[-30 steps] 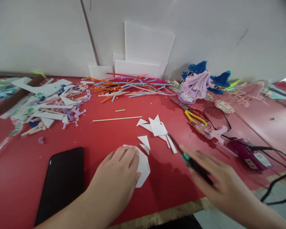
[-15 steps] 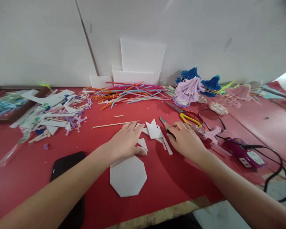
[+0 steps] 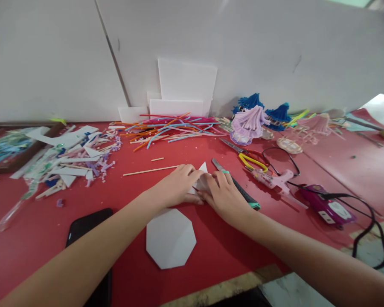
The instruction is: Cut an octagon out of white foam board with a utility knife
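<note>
On the red tabletop, my left hand (image 3: 179,185) and my right hand (image 3: 224,197) meet around a small heap of white card offcuts (image 3: 204,167). Fingers of both hands are curled in on the pieces, covering most of them; a pointed tip sticks up at the back. Just below my left hand lies a white octagonal card (image 3: 170,239), flat on the table. A utility knife (image 3: 243,191) with a black and green handle rests beside my right hand, untouched. Beyond my left hand is a thin wooden stick (image 3: 150,171), with a shorter stick piece (image 3: 157,159) behind it.
Left stand a scrap pile (image 3: 80,157) and a brown-framed tray (image 3: 6,169); a black phone (image 3: 88,221) is partly under my left forearm. Colored pipe cleaners (image 3: 173,128) lie at the back. To the right are yellow-and-red-handled scissors (image 3: 252,160), a pink glue gun (image 3: 277,181) and a purple socket box (image 3: 327,207).
My right hand has let go of the utility knife, which now lies on the table, and has moved left to the offcuts. My left hand has shifted slightly right, drawing the pieces together.
</note>
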{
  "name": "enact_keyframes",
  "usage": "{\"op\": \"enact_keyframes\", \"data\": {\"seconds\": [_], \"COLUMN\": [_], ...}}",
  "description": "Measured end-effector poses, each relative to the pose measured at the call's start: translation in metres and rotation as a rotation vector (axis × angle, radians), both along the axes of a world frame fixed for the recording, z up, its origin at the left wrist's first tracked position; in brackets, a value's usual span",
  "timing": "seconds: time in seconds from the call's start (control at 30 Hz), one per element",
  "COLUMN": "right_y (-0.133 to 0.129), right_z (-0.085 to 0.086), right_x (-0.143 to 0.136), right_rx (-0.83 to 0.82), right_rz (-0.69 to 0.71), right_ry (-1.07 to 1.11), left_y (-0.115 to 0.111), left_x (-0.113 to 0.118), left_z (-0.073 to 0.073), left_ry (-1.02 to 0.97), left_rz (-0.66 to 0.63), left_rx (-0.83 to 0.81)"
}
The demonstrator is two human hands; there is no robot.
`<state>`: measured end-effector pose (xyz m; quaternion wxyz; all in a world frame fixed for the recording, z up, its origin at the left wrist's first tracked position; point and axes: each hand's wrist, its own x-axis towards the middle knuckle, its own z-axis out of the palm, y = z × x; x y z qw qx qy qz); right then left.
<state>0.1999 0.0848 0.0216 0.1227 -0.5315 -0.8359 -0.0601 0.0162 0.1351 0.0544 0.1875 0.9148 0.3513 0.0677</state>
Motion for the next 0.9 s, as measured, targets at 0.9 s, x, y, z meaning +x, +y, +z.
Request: {"op": "enact_keyframes", "data": {"seconds": [0.9], "right_y": [0.010], "right_z": [-0.009], "right_x": [0.015], "right_rx": [0.070], "right_rz": [0.248], "right_ry": [0.229], "left_y": [0.017], "left_x": [-0.008], "left_z": [0.000], "left_ry": [0.041], "left_rz": [0.117], "left_rx": [-0.007]}}
